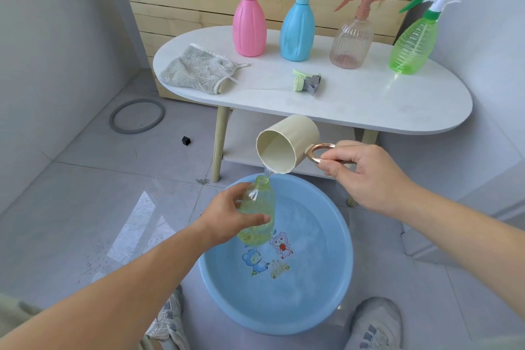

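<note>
Bottle (258, 203) tilted over blue basin (298, 307) on near floor; left hand (227, 219) wrapped round body. Cup (287, 145) tipped just above neck, right hand (360, 173) pinching handle, thin stream entering mouth. Step: filling, level looks low. Next: steady aim, then spray head (306, 82) from far table (369, 105).

Along the back of the white table (397, 111), four sprayers are lined up: a pink bottle (249, 28), a blue bottle (297, 33), a clear bottle (350, 42) and a green bottle (413, 45). A grey cloth (196, 69) is laid at the table's left end, and a loose trigger head (308, 81) near its middle. A grey ring (137, 115) is seen on the floor left of the table.
</note>
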